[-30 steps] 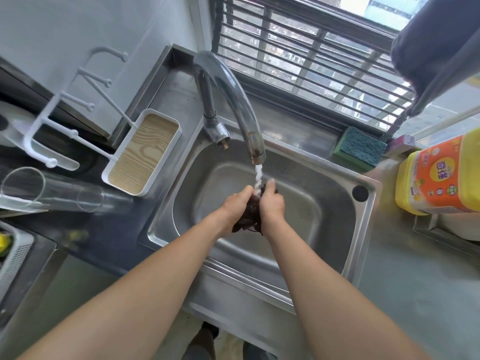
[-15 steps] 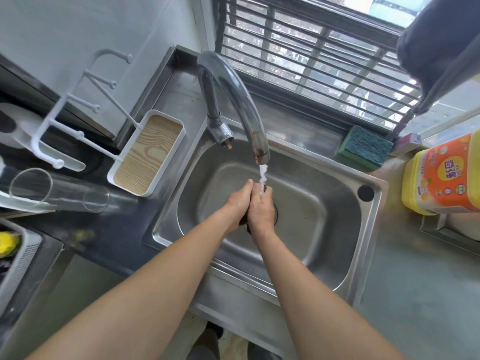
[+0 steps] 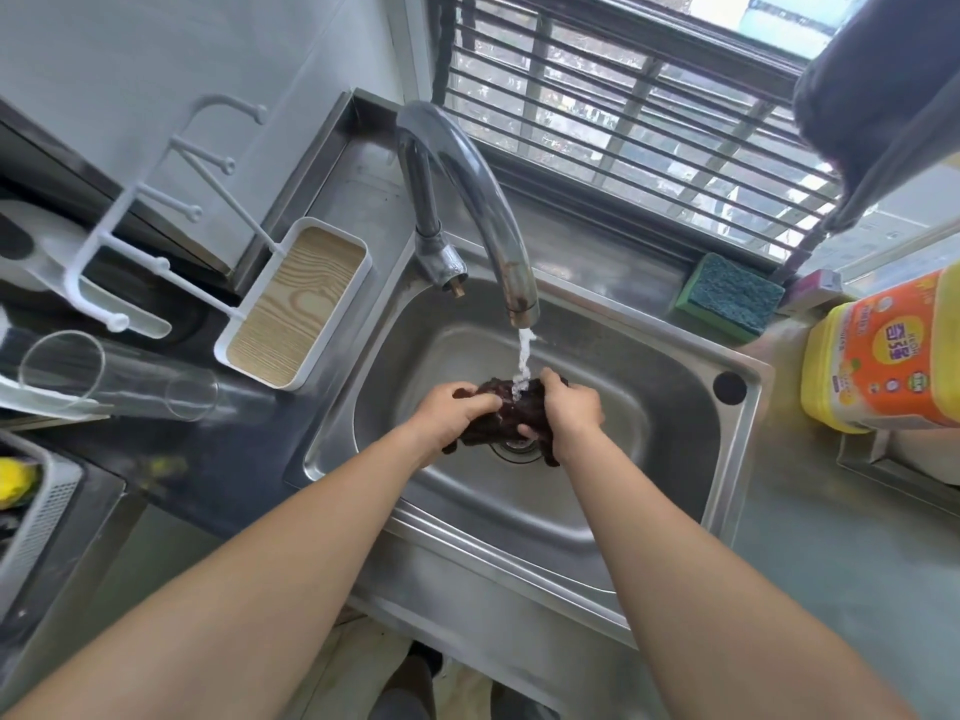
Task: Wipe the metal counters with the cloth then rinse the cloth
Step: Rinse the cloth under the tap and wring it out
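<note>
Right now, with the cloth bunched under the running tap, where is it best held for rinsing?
By its two outer ends, one from each side, as the left hand and right hand grip it now. The dark cloth is bunched into a short wad, so this leaves its middle exposed to the stream from the faucet.

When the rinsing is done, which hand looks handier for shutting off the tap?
Probably the left hand: the faucet base rises behind the sink on its side. Both hands grip the cloth; no handle shows.
</note>
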Demonstrator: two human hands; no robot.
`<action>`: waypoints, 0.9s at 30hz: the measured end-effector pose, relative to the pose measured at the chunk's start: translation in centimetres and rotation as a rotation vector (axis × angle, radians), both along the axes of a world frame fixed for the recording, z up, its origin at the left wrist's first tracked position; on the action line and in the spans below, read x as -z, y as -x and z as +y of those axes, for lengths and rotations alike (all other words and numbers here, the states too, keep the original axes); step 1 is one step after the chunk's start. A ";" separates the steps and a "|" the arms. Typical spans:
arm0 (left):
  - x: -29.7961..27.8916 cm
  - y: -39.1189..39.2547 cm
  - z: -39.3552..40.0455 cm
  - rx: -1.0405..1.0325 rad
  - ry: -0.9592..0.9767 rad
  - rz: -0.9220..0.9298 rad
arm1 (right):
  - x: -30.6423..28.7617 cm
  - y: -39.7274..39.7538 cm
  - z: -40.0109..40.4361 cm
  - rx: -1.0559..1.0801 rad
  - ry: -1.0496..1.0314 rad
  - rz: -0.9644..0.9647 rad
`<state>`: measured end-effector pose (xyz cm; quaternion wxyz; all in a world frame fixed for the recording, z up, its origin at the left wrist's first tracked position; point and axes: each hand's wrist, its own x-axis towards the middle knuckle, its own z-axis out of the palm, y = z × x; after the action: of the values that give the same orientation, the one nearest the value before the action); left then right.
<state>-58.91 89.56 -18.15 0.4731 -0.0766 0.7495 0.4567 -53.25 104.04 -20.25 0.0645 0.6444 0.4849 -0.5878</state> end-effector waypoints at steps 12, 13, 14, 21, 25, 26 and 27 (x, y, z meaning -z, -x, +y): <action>-0.5 -0.2 2.8 -0.403 -0.099 -0.145 | 0.5 -0.5 -4.6 -0.354 -0.101 0.384; -0.7 -0.2 3.2 -0.409 -0.099 -0.196 | 0.4 -0.5 -5.1 -0.390 -0.146 0.400; -0.8 -0.3 3.5 -0.422 -0.099 -0.225 | 0.0 -0.4 -5.5 -0.418 -0.253 0.388; -0.7 -1.8 4.7 -0.463 -0.063 -0.235 | -1.2 0.6 -4.8 -0.292 -0.472 0.182; -0.6 -1.7 4.1 -0.307 -0.080 -0.170 | -1.1 0.5 -3.7 -0.276 -0.412 0.085; -0.4 -1.7 3.9 -0.252 -0.089 -0.149 | -1.1 0.5 -3.4 -0.280 -0.385 0.053; -0.1 -1.6 3.8 -0.197 -0.103 -0.114 | -1.1 0.3 -3.1 -0.263 -0.370 0.016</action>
<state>-57.30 93.34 -18.05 0.4711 -0.1514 0.6859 0.5336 -53.55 100.92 -19.19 0.0173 0.5718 0.6646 -0.4806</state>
